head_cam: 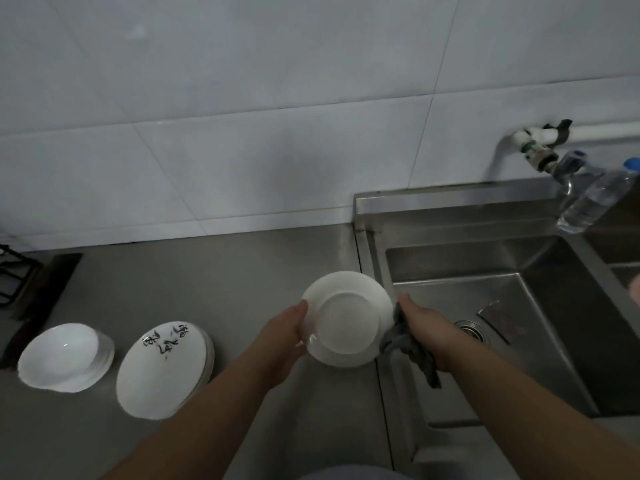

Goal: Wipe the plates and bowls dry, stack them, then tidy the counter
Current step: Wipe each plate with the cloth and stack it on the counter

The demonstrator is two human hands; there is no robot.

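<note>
Held up between both hands, over the counter [225, 289] edge just beside the sink [450, 268]: a white plate [346, 318], tilted toward the camera. Clamped at its left rim by the left hand [287, 337], thumb on the near face, fingers curled behind. Touched at its right rim by a grey cloth [408, 348], bunched in the right hand [429, 330], fingers wrapped round it. Well to the left on the counter, stacked bowls [65, 358] and, just beside them, stacked plates [162, 368] with black lettering. At the sink's far corner, a tap [561, 168] and a clear bottle [595, 199].
</note>
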